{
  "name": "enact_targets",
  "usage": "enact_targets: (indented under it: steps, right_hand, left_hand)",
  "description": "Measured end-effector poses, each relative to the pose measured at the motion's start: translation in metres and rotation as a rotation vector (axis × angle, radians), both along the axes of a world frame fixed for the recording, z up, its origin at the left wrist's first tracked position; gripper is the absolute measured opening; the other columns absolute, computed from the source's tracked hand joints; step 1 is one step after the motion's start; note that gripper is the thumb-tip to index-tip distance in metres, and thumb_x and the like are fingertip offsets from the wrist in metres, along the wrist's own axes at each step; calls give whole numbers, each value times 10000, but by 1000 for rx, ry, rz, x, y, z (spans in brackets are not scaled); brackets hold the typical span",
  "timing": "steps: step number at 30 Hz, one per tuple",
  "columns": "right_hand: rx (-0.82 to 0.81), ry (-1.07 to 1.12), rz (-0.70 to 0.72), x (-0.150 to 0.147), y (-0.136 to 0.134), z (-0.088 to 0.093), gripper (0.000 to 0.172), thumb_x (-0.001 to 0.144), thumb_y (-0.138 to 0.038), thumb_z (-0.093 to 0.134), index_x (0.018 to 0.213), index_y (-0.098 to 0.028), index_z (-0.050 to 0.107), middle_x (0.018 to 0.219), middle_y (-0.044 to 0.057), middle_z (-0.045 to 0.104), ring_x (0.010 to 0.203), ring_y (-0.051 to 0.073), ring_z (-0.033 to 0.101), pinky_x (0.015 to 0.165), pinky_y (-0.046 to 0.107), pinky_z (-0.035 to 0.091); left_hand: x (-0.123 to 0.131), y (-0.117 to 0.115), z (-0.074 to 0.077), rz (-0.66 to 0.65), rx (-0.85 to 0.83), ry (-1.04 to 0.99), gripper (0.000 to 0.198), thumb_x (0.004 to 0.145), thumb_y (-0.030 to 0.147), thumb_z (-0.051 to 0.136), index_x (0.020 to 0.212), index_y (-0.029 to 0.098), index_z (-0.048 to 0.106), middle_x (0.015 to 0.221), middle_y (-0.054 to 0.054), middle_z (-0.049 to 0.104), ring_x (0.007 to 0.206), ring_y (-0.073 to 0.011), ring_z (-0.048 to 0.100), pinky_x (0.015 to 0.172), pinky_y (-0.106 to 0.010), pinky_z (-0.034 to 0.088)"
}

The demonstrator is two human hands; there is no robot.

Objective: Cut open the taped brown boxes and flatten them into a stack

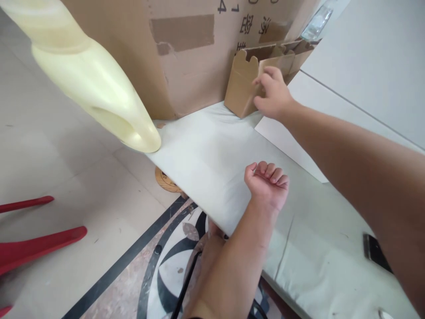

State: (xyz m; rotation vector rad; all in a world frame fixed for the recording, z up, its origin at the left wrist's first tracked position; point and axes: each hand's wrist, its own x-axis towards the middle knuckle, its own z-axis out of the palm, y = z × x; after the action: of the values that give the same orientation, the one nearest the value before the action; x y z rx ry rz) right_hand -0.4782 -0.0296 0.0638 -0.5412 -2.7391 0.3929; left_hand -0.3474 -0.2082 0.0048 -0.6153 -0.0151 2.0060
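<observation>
My left hand [267, 181] rests palm up over the pale cloth-covered table [212, 150], fingers curled in and nothing visible in them. Farther off, my right hand [274, 94] is at the near side of a small open brown cardboard box [239, 86]. Its thumb and fingers are apart and slightly blurred; whether the fingertips touch the card cannot be made out. The box has a notched end flap and dividers inside, and stands against a large cardboard carton [195, 75].
A glossy pale-yellow foot-shaped form [96, 88] hangs over the table's left edge. A clear glass container [317, 23] stands behind the small box. White boards [299, 137] lie on the right, with a dark phone [376, 251] nearer. Red legs [43, 243] stick out over the floor.
</observation>
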Motion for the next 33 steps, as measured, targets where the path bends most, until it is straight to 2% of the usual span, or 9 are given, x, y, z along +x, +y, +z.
enact_targets:
  steps: [5, 10, 12, 14, 17, 23, 26, 29, 33]
  right_hand:
    - [-66, 22, -65, -31, -6, 3, 242, 831, -63, 555, 1033, -109, 679, 1658, 137, 286, 1510, 259, 396, 1235, 452, 311]
    - [-81, 45, -38, -30, -3, -6, 432, 725, 16, 640, 1100, -193, 690, 1557, 92, 479, 1436, 264, 514, 1288, 501, 321]
    - [-80, 28, -37, -27, -2, -9, 396, 735, -13, 654, 1070, -221, 698, 1525, 63, 520, 1415, 266, 532, 1278, 502, 343]
    - [-67, 1, -36, -22, -3, -10, 262, 836, -111, 575, 1056, -165, 706, 1526, 80, 511, 1414, 255, 525, 1246, 454, 355]
    - [-45, -22, -34, -11, -6, -13, 374, 922, -173, 413, 1146, -24, 673, 1536, 146, 482, 1402, 220, 517, 1189, 385, 358]
    - [-67, 88, 103, 31, -29, -32, 471, 829, -81, 552, 1277, -173, 664, 1521, 115, 553, 1217, 222, 655, 1105, 385, 521]
    - [-70, 138, 175, 61, -40, -41, 531, 796, -98, 550, 1311, -176, 653, 1521, 133, 552, 1092, 235, 703, 1029, 440, 578]
    - [-103, 171, 149, 97, -43, -46, 540, 792, -116, 535, 1313, -187, 661, 1523, 143, 546, 945, 204, 719, 866, 414, 618]
    - [-134, 238, 40, 142, -40, -45, 481, 792, -141, 552, 1242, -212, 707, 1457, 141, 596, 926, 202, 719, 740, 365, 598]
  left_hand:
    - [4, -4, 1, -4, 34, -17, 326, 800, 313, 447, 628, 202, 194, 605, 41, 168, 472, -91, 206, 511, -257, 153]
    - [1, -9, 2, 14, 19, -2, 328, 795, 312, 461, 641, 203, 193, 617, 39, 171, 475, -95, 207, 505, -268, 168]
    - [0, -9, 2, 23, 15, 1, 328, 804, 311, 453, 642, 204, 189, 617, 39, 169, 474, -94, 207, 501, -268, 166]
    - [0, -10, 2, 22, 23, -23, 323, 810, 305, 445, 641, 205, 188, 613, 42, 170, 465, -87, 210, 493, -257, 163]
    - [1, -10, 4, 20, 45, -67, 314, 820, 297, 433, 636, 205, 196, 601, 48, 171, 447, -77, 216, 477, -236, 162]
    - [3, -12, 6, 60, 53, -51, 340, 862, 301, 430, 620, 206, 210, 572, 54, 173, 431, -71, 221, 452, -219, 160]
    - [3, -15, 4, 62, 64, -48, 335, 872, 299, 419, 610, 205, 231, 558, 60, 184, 416, -64, 243, 444, -206, 168]
    - [1, -20, 0, 82, 77, -30, 332, 873, 297, 420, 608, 205, 241, 550, 67, 193, 407, -58, 261, 443, -197, 190]
    - [-6, -31, -2, 145, 65, 16, 344, 882, 290, 412, 615, 209, 210, 545, 67, 192, 405, -59, 259, 443, -204, 205]
